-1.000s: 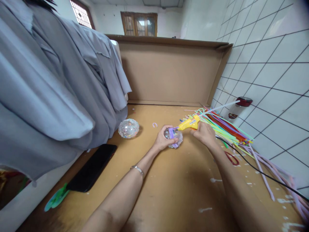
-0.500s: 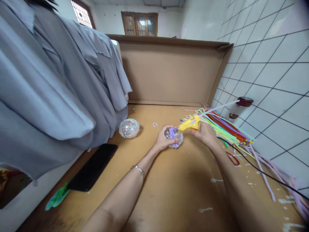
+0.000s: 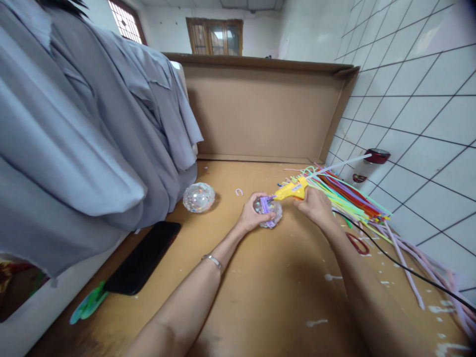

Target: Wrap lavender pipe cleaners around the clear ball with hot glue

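My left hand [image 3: 253, 214] holds a clear faceted bowl [image 3: 275, 218] low over the table, with a purple strip [image 3: 265, 205] lying across it under my thumb. In my right hand [image 3: 314, 204] is a yellow glue gun [image 3: 292, 190], its nozzle pointing left at the upper end of the purple strip. A long whitish glue stick [image 3: 342, 163] sticks out of the gun's back. Left of my hands, a second clear faceted bowl [image 3: 199, 197] rests on the table, and a small pale purple curved piece [image 3: 239, 192] lies between.
Colourful pipe cleaners [image 3: 345, 196] lie along the tiled wall at right, near a red-lidded jar [image 3: 377, 156]. A black cable [image 3: 390, 255] crosses there. A black phone [image 3: 143, 258] lies at left beside grey cloth [image 3: 92, 124]. A cardboard panel [image 3: 260, 111] stands behind.
My right hand and the glue gun have shifted very slightly left and down, towards the purple strip. The bowl in my left hand stays in place.
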Action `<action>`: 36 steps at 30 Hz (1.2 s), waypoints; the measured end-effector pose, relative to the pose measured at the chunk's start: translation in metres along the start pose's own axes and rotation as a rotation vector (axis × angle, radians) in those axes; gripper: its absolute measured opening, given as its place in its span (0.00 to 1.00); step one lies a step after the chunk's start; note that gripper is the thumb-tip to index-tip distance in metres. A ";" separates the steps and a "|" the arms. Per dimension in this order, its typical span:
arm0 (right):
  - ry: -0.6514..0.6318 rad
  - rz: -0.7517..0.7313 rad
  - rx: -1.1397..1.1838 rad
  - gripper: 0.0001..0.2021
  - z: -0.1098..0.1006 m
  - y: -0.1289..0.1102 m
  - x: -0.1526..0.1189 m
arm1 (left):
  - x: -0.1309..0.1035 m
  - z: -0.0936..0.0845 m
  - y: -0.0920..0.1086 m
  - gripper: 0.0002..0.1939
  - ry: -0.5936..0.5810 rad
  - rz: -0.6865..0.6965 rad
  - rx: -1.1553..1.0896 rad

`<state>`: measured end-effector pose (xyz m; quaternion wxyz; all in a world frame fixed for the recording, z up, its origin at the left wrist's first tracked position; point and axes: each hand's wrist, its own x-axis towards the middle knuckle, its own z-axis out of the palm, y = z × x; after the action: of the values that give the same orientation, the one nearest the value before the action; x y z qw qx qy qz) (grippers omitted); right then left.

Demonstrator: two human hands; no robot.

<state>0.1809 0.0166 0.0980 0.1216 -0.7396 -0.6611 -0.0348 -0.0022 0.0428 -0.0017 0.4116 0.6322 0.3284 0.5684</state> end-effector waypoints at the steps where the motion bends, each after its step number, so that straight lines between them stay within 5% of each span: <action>1: 0.003 -0.004 0.002 0.15 0.001 0.000 0.000 | 0.000 0.000 0.000 0.30 -0.001 0.000 -0.002; 36: -0.015 -0.011 -0.057 0.14 -0.005 0.001 -0.002 | 0.000 0.001 0.000 0.30 -0.002 -0.005 -0.005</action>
<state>0.1819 0.0140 0.1022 0.0952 -0.7393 -0.6648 -0.0486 -0.0016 0.0433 -0.0019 0.4150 0.6307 0.3281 0.5677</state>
